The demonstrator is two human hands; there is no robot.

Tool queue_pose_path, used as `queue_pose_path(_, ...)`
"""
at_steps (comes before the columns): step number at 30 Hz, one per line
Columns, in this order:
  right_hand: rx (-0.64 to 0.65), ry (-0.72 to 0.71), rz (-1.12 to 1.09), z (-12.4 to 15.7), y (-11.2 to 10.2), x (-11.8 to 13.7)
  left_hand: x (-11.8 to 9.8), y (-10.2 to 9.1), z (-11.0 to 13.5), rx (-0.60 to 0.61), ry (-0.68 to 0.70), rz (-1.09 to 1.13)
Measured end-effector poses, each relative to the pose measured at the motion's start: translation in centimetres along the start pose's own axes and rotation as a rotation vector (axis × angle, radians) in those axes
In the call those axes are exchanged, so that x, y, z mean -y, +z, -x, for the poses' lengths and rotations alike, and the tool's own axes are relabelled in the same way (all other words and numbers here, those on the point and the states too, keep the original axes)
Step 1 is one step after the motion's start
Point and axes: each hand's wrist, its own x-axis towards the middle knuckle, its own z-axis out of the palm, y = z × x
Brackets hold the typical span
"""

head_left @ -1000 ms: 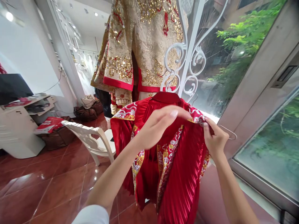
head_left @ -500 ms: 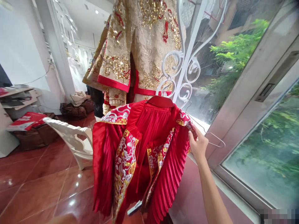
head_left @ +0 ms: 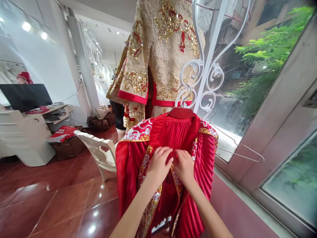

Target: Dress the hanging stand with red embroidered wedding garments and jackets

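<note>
A red pleated jacket [head_left: 205, 185] with silver and gold embroidery hangs by its collar from a red hanger [head_left: 181, 112]. My left hand [head_left: 159, 163] closes on the jacket's left front edge, just below the collar. Close beside it, my right hand [head_left: 183, 165] pinches the opposite front edge. The two hands nearly meet at the middle of the neck opening, fingertips partly hidden against the cloth. Below them the jacket's fronts hang apart.
Behind hangs a gold-sequinned cream garment [head_left: 170, 59] with red trim. A white scrolled metal stand [head_left: 206, 56] carries the hanger. An empty wire hanger [head_left: 237, 148] juts out right, near the glass door. A white chair [head_left: 99, 148] and a desk [head_left: 27, 138] stand left.
My right hand has moved from the jacket's right shoulder to the front edge at the neck. My left hand has come up from the lower edge and taken hold of the other front edge.
</note>
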Motion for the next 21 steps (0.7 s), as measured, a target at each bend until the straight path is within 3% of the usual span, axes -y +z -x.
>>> queue_pose_path(2, 0.192, 0.075, 0.074, 0.6, 2.4, 0.5, 0.3, 1.7, -0.5, 0.009, 0.033, -0.043)
queue_pose_path(6, 0.289, 0.062, 0.177, 2.5, 4.6, -1.4, 2.0, 3.6, -0.6, 0.041, 0.073, -0.205)
queue_pose_path(9, 0.403, 0.016, 0.193, 3.3, 3.0, -2.9, 4.3, 2.9, -0.2, 0.097, 0.143, -0.270)
queue_pose_path(12, 0.522, -0.059, 0.126, 3.1, -0.4, -3.4, 6.0, 1.3, -0.1, 0.161, 0.227, -0.205)
queue_pose_path(15, 0.380, -0.157, 0.008, 2.8, -3.8, -2.8, 5.5, -0.3, 0.6, 0.126, 0.316, -0.018)
queue_pose_path(17, 0.198, -0.134, -0.045, 3.4, -5.2, -1.8, 3.7, -0.9, 1.8, -0.013, 0.323, 0.090)
queue_pose_path(19, 0.073, -0.094, -0.159, 4.6, -5.6, -0.5, 1.4, -0.9, 3.6, -0.217, 0.222, 0.153)
queue_pose_path(21, -0.012, -0.055, -0.290, 6.2, -5.4, 0.8, -0.5, -0.5, 5.7, -0.364, 0.035, 0.214)
